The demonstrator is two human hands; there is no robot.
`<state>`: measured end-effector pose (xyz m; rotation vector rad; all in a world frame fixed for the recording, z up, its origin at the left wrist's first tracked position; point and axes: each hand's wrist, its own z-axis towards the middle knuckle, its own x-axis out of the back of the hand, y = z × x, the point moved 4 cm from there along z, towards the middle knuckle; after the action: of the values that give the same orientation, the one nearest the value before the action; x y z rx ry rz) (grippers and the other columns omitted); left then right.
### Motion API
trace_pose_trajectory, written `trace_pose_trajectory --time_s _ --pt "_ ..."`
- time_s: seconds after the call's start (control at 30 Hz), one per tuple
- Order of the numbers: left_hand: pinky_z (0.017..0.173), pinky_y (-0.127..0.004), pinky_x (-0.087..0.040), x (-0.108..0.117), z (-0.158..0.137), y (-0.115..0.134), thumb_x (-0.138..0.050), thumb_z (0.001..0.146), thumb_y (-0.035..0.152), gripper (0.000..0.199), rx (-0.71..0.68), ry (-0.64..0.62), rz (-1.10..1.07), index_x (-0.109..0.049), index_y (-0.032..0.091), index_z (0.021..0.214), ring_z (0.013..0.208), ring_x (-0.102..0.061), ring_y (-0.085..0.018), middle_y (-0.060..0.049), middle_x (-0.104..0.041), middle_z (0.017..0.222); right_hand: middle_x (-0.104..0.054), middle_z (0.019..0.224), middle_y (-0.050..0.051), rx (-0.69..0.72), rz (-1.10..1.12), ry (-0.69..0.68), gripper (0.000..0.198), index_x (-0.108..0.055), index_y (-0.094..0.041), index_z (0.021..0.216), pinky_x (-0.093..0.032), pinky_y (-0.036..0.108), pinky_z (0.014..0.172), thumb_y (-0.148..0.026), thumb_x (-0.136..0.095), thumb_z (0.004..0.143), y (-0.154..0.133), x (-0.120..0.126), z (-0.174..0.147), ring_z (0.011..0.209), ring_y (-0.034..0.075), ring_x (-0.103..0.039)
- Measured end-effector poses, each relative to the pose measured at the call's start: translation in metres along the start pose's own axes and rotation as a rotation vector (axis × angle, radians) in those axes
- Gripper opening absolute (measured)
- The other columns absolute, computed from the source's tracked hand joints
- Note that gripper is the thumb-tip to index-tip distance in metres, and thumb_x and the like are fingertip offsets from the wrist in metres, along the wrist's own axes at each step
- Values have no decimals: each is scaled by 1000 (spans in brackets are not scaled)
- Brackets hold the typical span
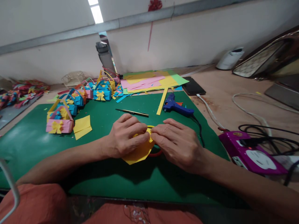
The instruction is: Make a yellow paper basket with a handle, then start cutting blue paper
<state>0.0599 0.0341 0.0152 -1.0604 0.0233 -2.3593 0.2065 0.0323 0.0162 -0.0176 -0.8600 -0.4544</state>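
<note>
Head: both hands (127, 137) (179, 143) meet, pinching yellow paper (137, 154).

Matte coral-orange clothing (39, 203) below, bare forearms (79, 160) and bare fingers (137, 128)

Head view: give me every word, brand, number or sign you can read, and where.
No text can be read.
Power strip: small gold mark on top, too blurred.
Bag: pattern too blurred for any lettering.
Yellow paper, glue gun, bottle: no legible lettering.
</note>
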Motion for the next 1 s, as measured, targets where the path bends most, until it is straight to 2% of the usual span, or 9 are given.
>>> trace_pose_trajectory --time_s 0.1,0.27,0.43,0.63,0.7,0.77,0.87,0.93,1.0 --pt "66 -31 -40 -2 -1 -7 -49 83 17 8 3 20 25 -57 18 81 69 -55 -15 -5 -68 82 -70 84 11 48 -79 34 19 -61 -12 85 -48 36 77 -8 -42 83 -2 1 -2 78 17 -62" --pt "66 -29 -40 -7 -7 -36 -49 80 13 13 152 27 80 -60 19 75 68 -55 -13 -3 -69 79 -70 87 12 121 -182 30 23 -63 -12 85 -48 39 80 -11 -40 85 -7 6 -3 82 19 -62" --pt "64 -29 -39 -14 -15 -59 -54 76 14 13 272 -40 125 -65 18 81 69 -57 -15 -3 -71 84 -69 87 15 162 -219 10 25 -64 -10 86 -48 42 79 -11 -39 86 -10 8 -4 83 21 -63" --pt "66 -30 -44 -15 -17 -65 -61 70 17 12 460 -143 95 -69 17 78 68 -62 -17 -4 -73 80 -70 85 13 180 -271 15 26 -65 -11 83 -48 42 79 -10 -39 84 -11 7 -5 83 22 -64" --pt "65 -30 -47 -14 -16 -68 -61 67 14 22 637 -185 -30 -69 16 87 69 -64 -18 -5 -72 80 -70 85 13 185 -283 20 27 -65 -11 83 -48 42 79 -10 -38 84 -11 8 -5 83 22 -63" --pt "59 -27 -49 -16 -18 -70 -59 68 14 26 864 -212 -275 -68 14 92 67 -65 -17 -6 -72 79 -70 85 13 191 -294 33 26 -65 -12 82 -48 42 79 -10 -39 84 -11 8 -5 83 22 -63" --pt "47 -22 -47 -23 -22 -71 -57 74 22 17 1144 -205 -701 -69 13 83 58 -64 -15 -4 -71 71 -70 84 13 197 -304 55 26 -65 -12 80 -47 42 79 -11 -39 84 -11 8 -6 83 22 -63" --pt "45 -21 -47 -27 -23 -72 -61 74 30 18 1243 -140 -878 -68 14 76 57 -64 -14 -4 -70 67 -70 83 13 196 -308 66 27 -65 -12 79 -47 42 79 -11 -39 85 -11 7 -6 82 22 -63" --pt "47 -21 -49 -29 -24 -72 -65 71 33 21 1270 -59 -966 -68 14 77 58 -65 -15 -4 -70 67 -69 82 14 200 -308 94 28 -65 -11 78 -47 43 79 -11 -38 85 -10 7 -6 82 23 -63"
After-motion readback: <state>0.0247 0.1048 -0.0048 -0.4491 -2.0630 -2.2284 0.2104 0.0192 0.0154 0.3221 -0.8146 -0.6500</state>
